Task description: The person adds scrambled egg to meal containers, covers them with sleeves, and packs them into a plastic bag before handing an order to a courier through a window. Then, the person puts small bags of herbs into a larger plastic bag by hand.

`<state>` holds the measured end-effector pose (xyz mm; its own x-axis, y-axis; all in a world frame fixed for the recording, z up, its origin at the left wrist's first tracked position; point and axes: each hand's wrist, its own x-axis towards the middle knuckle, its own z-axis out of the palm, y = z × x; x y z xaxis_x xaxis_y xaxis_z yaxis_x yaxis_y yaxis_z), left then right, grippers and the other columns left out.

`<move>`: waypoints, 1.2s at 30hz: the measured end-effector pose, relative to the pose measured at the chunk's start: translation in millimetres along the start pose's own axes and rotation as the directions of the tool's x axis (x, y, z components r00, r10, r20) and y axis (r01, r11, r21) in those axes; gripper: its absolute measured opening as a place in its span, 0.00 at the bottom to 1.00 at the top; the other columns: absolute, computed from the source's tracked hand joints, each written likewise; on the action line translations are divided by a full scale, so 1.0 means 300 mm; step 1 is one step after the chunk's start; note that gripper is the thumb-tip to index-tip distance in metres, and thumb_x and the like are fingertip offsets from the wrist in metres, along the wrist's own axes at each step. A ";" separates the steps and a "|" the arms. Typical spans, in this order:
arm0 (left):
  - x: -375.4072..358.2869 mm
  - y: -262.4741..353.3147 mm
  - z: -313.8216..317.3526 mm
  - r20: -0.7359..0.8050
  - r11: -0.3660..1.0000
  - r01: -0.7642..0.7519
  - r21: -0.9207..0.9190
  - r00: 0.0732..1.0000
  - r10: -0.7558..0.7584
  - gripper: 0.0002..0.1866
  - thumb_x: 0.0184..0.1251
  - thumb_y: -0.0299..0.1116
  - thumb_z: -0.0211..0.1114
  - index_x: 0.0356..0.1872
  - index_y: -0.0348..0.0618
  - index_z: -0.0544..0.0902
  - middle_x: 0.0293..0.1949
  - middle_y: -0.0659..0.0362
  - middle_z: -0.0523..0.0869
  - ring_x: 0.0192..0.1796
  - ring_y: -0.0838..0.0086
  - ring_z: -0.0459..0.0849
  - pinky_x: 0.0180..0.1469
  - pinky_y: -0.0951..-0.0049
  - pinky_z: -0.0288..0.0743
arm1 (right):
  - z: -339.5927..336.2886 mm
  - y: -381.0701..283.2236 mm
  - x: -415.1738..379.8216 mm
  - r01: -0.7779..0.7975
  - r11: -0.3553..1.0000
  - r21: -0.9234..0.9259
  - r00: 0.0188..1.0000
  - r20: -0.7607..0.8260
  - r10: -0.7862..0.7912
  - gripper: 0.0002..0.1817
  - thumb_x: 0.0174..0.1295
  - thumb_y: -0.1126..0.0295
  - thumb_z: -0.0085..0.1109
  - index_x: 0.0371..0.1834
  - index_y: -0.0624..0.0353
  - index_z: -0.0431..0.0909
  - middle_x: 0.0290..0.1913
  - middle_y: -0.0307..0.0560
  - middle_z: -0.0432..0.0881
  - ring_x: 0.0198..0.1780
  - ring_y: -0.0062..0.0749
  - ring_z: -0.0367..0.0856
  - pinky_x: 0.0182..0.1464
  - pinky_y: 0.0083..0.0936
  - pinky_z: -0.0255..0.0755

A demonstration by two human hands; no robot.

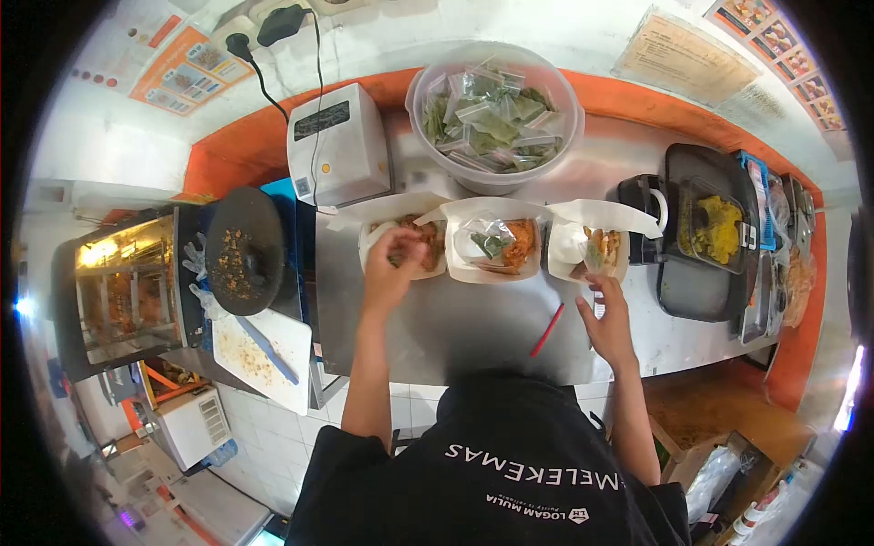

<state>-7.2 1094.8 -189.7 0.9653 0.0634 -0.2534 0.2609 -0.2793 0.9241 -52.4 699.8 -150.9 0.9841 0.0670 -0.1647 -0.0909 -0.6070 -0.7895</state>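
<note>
Your left hand [393, 264] sits at center-left of the frame, fingers bunched down into the left food box [405, 244], pinching at the food inside; what exactly is pinched can't be told. Your right hand [608, 314] is right of center, fingertips touching the front rim of the right food box [592, 247], fingers loosely curled, nothing clearly gripped.

Three open boxes run in a row left to right across mid-frame, nearly touching each other; the middle box [496, 241] holds a small bag of greens on top. The row's long axis runs horizontally across the frame, lids flapped open toward the top.

A red stick [547, 329] lies on the steel counter [473, 328] just left of your right hand, long axis diagonal, lower-left to upper-right.

Open room: bare counter below the boxes, between your arms. Tight above: the big tub of bagged greens [496, 114] sits just behind the row, white printer [337, 141] upper left. Counter edge drops at left beside the stone mortar [244, 250]; black tray with yellow food [715, 232] crowds the right.
</note>
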 end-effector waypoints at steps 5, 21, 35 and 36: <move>0.003 -0.200 -0.127 -0.488 0.969 -0.143 -0.201 0.872 0.028 0.20 0.66 0.25 0.67 0.59 0.41 0.78 0.50 0.61 0.78 0.50 0.74 0.78 0.58 0.76 0.71 | -0.066 0.180 -0.077 -0.096 0.995 -0.036 0.995 -0.030 0.095 0.18 0.66 0.72 0.67 0.58 0.61 0.78 0.52 0.50 0.82 0.51 0.40 0.84 0.52 0.35 0.79; -0.253 0.123 0.288 -0.107 0.778 -0.200 0.595 0.940 0.324 0.26 0.62 0.16 0.64 0.62 0.41 0.78 0.65 0.47 0.72 0.68 0.51 0.75 0.69 0.57 0.71 | -0.399 1.004 -0.064 0.425 -0.345 0.837 0.342 0.204 0.917 0.37 0.74 0.40 0.46 0.63 0.68 0.64 0.51 0.56 0.72 0.49 0.44 0.73 0.54 0.46 0.72; -0.444 0.473 1.039 0.134 0.940 -0.241 0.240 0.968 0.214 0.21 0.64 0.19 0.66 0.59 0.41 0.80 0.63 0.51 0.76 0.51 0.64 0.85 0.53 0.67 0.82 | -1.227 0.498 0.293 0.191 0.937 0.293 0.870 -0.492 -0.023 0.16 0.73 0.68 0.55 0.59 0.65 0.79 0.43 0.53 0.87 0.44 0.47 0.88 0.44 0.41 0.81; -0.438 0.503 1.110 0.223 0.940 -0.248 0.233 0.955 0.197 0.21 0.65 0.21 0.67 0.60 0.41 0.79 0.60 0.51 0.77 0.51 0.64 0.85 0.54 0.66 0.81 | -1.210 0.613 0.339 0.011 1.000 -0.029 0.892 -0.452 -0.023 0.15 0.70 0.68 0.57 0.55 0.64 0.82 0.41 0.56 0.88 0.44 0.50 0.88 0.44 0.43 0.82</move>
<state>-98.6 725.3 -112.2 0.9703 -0.2077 -0.1237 0.0028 -0.5017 0.8650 86.4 307.5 -98.0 0.9487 -0.2845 0.1381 -0.0758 -0.6287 -0.7740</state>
